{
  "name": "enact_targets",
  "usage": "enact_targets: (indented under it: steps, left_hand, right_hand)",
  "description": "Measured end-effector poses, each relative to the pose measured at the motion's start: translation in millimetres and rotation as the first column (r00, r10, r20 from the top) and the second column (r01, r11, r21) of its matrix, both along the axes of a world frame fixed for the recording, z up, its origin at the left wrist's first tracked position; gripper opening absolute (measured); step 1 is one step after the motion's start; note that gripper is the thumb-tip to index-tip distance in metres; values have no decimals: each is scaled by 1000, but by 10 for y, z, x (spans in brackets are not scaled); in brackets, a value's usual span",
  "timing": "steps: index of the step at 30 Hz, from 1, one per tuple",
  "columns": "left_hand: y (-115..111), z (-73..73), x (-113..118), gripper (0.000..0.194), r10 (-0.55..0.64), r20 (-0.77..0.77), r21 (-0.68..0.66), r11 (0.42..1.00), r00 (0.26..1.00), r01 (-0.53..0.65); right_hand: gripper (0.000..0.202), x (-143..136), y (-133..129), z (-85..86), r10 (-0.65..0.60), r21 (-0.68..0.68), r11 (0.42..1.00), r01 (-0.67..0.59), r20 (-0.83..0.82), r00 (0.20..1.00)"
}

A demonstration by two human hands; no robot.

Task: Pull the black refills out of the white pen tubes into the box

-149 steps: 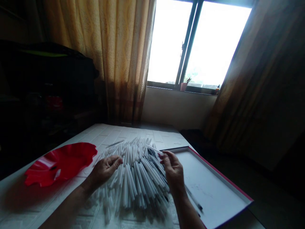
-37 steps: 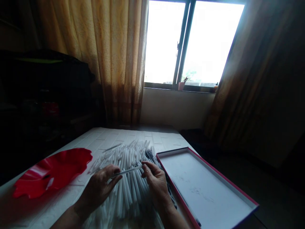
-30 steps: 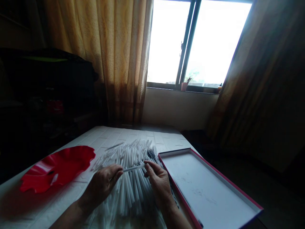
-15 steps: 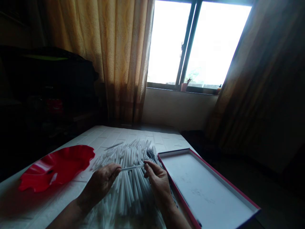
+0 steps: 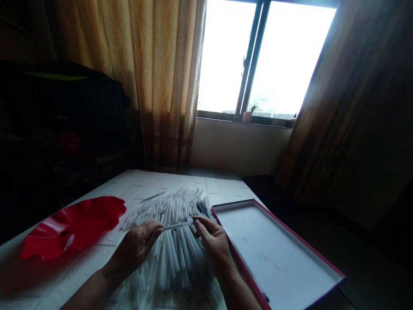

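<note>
A thin whitish tube [image 5: 178, 225] is stretched between both hands, slightly higher at its right end. My left hand [image 5: 140, 243] pinches its left end between thumb and fingers. At the other end, my right hand [image 5: 211, 241] grips the tube with thumb and forefinger. Below and behind the hands, a large pile of similar translucent white tubes [image 5: 169, 254] is spread over the table. Some thin dark pieces [image 5: 203, 209] lie at the pile's right rear, and what they are is too small to tell.
On the left of the white brick-patterned table [image 5: 142, 181] sits a red wavy-edged bowl [image 5: 87, 219]. A shallow white tray with a red rim [image 5: 300, 237] lies to the right, close beside my right hand. Curtains and a window stand beyond the table.
The whole view has shifted slightly, so the bowl, tray and window appear a little further left. Both hands keep the same hold on the tube.
</note>
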State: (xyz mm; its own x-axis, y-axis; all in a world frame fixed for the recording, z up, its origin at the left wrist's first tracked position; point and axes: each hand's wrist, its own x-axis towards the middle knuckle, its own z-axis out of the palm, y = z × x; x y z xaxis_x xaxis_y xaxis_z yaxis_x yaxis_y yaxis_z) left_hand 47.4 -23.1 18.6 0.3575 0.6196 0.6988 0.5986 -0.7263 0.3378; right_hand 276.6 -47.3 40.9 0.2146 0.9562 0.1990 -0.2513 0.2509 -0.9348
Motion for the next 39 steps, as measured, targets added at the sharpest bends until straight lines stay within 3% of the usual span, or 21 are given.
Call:
enact_targets:
  steps: [8, 14, 18, 21, 23, 28, 31, 35, 39]
  left_hand:
    - [-51, 16, 25, 21, 2, -18, -79, 997, 1000, -4]
    - [-77, 97, 44, 37, -27, -49, -120, 993, 998, 22]
    - [-70, 82, 26, 48, -45, -58, -163, 986, 997, 35]
    - [-39, 67, 2, 51, -26, -40, -178, 984, 999, 18]
    - [-34, 77, -3, 49, -19, -37, -187, 982, 999, 12]
    - [-89, 160, 26, 46, -28, -60, -204, 979, 998, 15]
    - [-116, 194, 40, 43, -28, -76, -210, 978, 997, 12]
    - [-119, 178, 43, 40, -43, -89, -213, 977, 995, 23]
    - [-126, 158, 44, 39, -70, -96, -213, 976, 993, 49]
  right_hand:
    - [38, 61, 8, 7, 6, -2, 1000, -6, 53, 999]
    - [42, 109, 38, -12, -32, 32, 999, 27, 158, 987]
    - [50, 307, 62, 5, -116, 17, 993, 116, 289, 950]
    - [55, 495, 66, 30, -227, 11, 969, 245, 421, 878]
    - [46, 587, 51, 46, -276, 5, 946, 324, 537, 797]
    - [19, 677, -29, 72, -286, 4, 896, 443, 769, 572]
    - [17, 705, -58, 65, -274, 16, 889, 457, 818, 506]
    - [20, 734, -36, 32, -266, 31, 911, 411, 806, 528]
    - [29, 656, 12, 6, -243, 70, 958, 276, 707, 664]
